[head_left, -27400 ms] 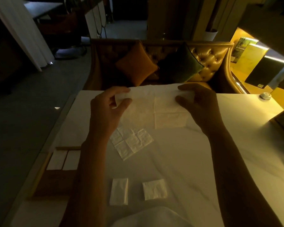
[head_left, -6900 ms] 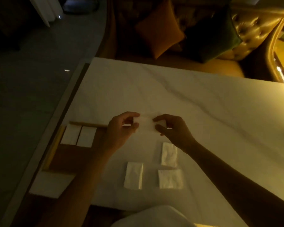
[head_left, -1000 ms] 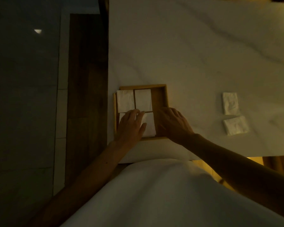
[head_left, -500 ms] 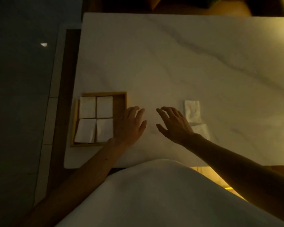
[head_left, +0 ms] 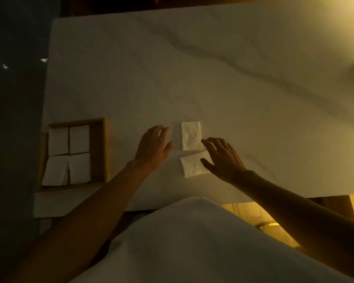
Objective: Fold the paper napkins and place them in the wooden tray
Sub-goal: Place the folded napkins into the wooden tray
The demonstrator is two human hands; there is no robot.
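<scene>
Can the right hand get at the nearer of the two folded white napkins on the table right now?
Probably yes. The right hand is open and partly over the nearer folded white paper napkin; nothing lies on it, and the left hand is apart, to its left.

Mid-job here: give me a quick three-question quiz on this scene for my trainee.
1. How many folded napkins lie in the wooden tray?
2. True or false: the left hand and the right hand both hold nothing.
3. Where are the two loose napkins? A: on the marble table, between the hands. B: stacked on the tray's rim. C: in the person's lap.
Key: 1 four; 2 true; 3 A.
</scene>
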